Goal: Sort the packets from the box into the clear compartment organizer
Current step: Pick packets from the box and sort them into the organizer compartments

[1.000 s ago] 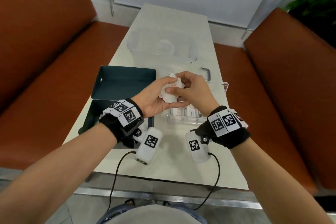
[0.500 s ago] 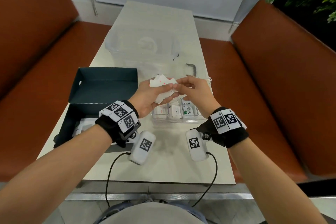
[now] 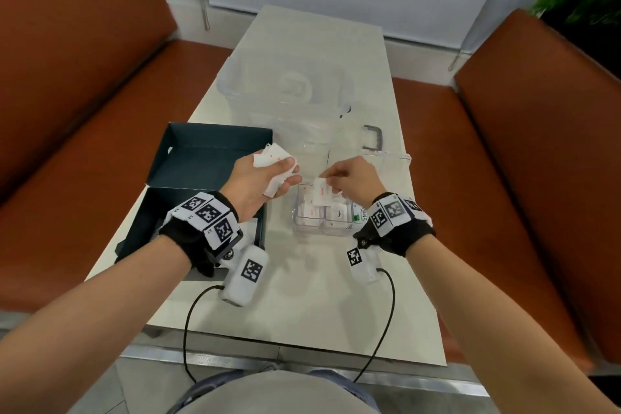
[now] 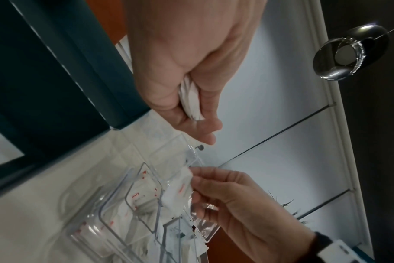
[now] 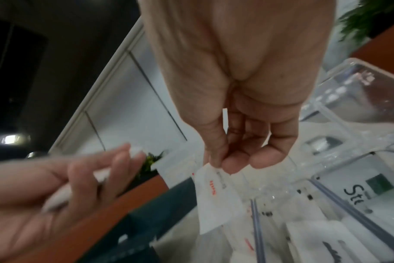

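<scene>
My left hand (image 3: 268,180) grips a bunch of white packets (image 3: 275,161) with red print, above the right edge of the dark box (image 3: 201,158); the same bunch of packets (image 4: 190,99) shows between its thumb and fingers. My right hand (image 3: 349,178) pinches one white packet (image 3: 321,193) by its top corner and holds it over the clear compartment organizer (image 3: 322,222). That packet (image 5: 216,197) hangs from the fingertips (image 5: 231,165) above a left compartment. Several packets lie in the organizer's cells, one marked "Stevia" (image 5: 358,194).
A large clear plastic tub (image 3: 285,91) stands behind the organizer on the white table (image 3: 302,296). The dark box's lid stands open at the left. Orange benches (image 3: 504,178) flank the table. Cables (image 3: 188,329) run from my wrist units to the front edge.
My hands have parted. The right hand has drawn one packet out of the left hand's bunch and lowered it over the organizer; the left hand has moved left with the remaining packets.
</scene>
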Motion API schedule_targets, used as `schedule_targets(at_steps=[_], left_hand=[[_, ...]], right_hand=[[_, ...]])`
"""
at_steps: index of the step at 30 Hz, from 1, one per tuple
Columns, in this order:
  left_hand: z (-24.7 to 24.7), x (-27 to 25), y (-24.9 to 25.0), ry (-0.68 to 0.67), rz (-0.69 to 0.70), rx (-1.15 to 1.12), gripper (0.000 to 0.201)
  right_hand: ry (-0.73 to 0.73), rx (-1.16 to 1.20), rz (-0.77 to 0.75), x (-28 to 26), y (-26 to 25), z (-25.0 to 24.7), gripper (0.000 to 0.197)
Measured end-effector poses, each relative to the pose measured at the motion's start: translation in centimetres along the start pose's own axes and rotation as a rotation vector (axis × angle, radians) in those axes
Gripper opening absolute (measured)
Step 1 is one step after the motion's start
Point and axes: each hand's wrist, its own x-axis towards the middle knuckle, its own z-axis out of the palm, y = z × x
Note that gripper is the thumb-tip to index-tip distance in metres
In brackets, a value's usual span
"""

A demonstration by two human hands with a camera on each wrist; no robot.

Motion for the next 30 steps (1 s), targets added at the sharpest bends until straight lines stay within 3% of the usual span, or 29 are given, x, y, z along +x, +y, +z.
schedule_targets(at_steps=[3, 11, 20, 26, 30], left_hand=[[-0.8, -0.2, 0.2, 0.001, 0.006, -0.017, 0.011], [-2.1, -0.3, 0.6, -0.006, 0.028, -0.029, 0.013], [-2.0, -0.1, 0.6, 0.020, -0.002, -0.020, 0.020], [-1.8, 0.1, 0.9, 0.021, -0.011, -0.005, 0.016], [-1.7, 0.1, 1.1, 0.008, -0.016, -0.009, 0.015]], right_hand=[[0.003, -0.135, -0.040, 0.6, -0.1, 2.0, 0.019], [0.059, -0.240, 0.079, 1.1, 0.7, 5.0, 0.019], [0.023, -0.525, -0.004, 0.7, 0.8, 5.3, 0.025], [-0.134, -0.847, -0.100, 1.0, 0.5, 5.2, 0.021], [-0.172, -0.933, -0.097, 1.2, 0.7, 5.5, 0.014]])
